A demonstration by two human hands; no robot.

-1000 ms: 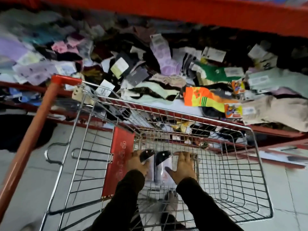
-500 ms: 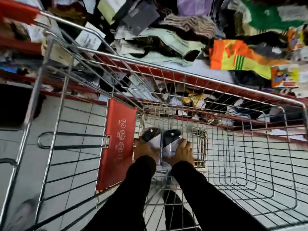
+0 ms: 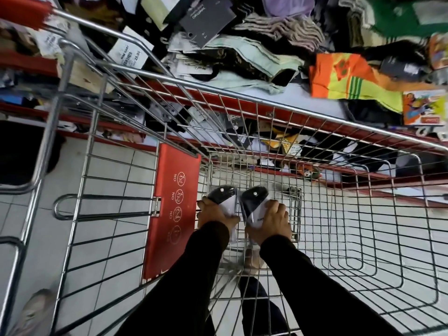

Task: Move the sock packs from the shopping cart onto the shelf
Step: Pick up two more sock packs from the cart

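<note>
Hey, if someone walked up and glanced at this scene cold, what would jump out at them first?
Probably the two hands low in the wire shopping cart: the left hand and right hand each hold a black-and-white sock pack, the left pack and right pack side by side. Next, the red child-seat flap just left of them, and the orange-and-yellow socks on the jumbled shelf beyond the cart.

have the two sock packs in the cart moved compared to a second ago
No. Both sock packs sit at the same spot beside the cart's red flap, gripped by the left hand and right hand; only the camera shifted.
</note>
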